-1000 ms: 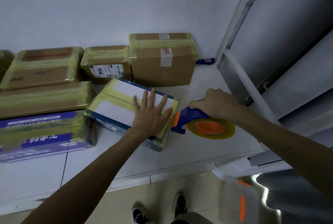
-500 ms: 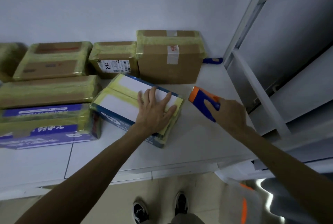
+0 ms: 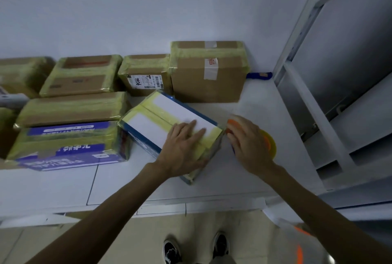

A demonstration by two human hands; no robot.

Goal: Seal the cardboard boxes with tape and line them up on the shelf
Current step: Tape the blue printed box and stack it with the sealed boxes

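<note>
A blue-sided box with a white top and yellow tape strips (image 3: 161,115) lies at an angle on the white shelf (image 3: 265,115). My left hand (image 3: 183,149) presses flat on its near right end, fingers straight. My right hand (image 3: 248,144) grips the orange and blue tape dispenser (image 3: 268,143) right against the box's right end face; the hand hides most of the dispenser. Its yellow tape roll shows past my knuckles.
Several taped cardboard boxes line the wall: a large one (image 3: 209,72), a labelled smaller one (image 3: 146,74), flatter ones (image 3: 82,74) and a blue printed box (image 3: 67,147) at left. A blue object (image 3: 258,75) lies behind the large box. A white metal frame (image 3: 318,104) stands at right.
My right hand lifted the dispenser off the shelf, raised it beside the box, then brought it down against the box's right end. My left hand stayed pressed on the box top.
</note>
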